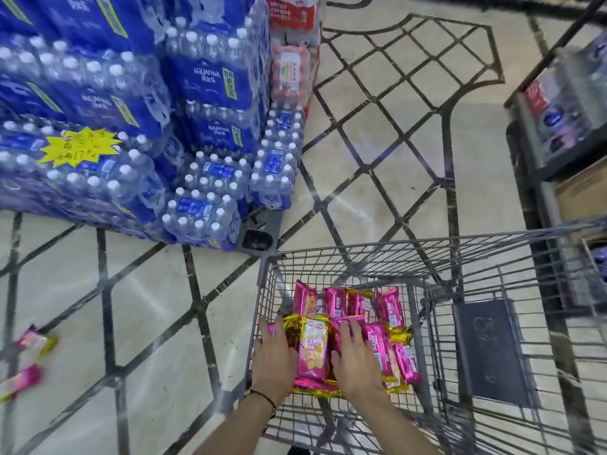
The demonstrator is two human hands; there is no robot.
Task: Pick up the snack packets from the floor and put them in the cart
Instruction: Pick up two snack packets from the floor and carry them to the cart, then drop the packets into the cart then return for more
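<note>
Head view, looking down: two forearms reach in from 6 o'clock into the cart (394, 246). The left hand (274, 353) lies along the 9 o'clock side of a stack of snack packets (313, 349), fingers nearly straight. The right hand (356, 359) lies flat on the stack's 3 o'clock side, fingers spread. Neither hand curls round a packet; together they press the stack onto the wire bottom. A dark wristband (262, 395) circles the left wrist.

More pink and gold packets, the loose packets (389, 307), lie in the cart at 12 and 3 o'clock of the hands, some leaning on the far wall. At 3 o'clock, just beyond them, hangs the cart's grey seat flap (492, 353).

Two floor packets (19, 380) lie at 8 o'clock, well apart from the cart and blurred, so the task looks mostly done but not finished.

These packets are probably light, with slick, crinkly foil wrap that slides when stacked, and what is inside may be brittle. The best hold is likely across the middle of the long sides, thumb against fingers, not by the crimped ends, and gently enough not to crush.

Farther off, shrink-wrapped water bottle packs (203, 83) are stacked at 10 to 11 o'clock, bearing a yellow star-shaped price sign (78, 146). Red-labelled packs (289, 14) stand at 12 o'clock, and a shelf (558, 110) at 2 o'clock.
</note>
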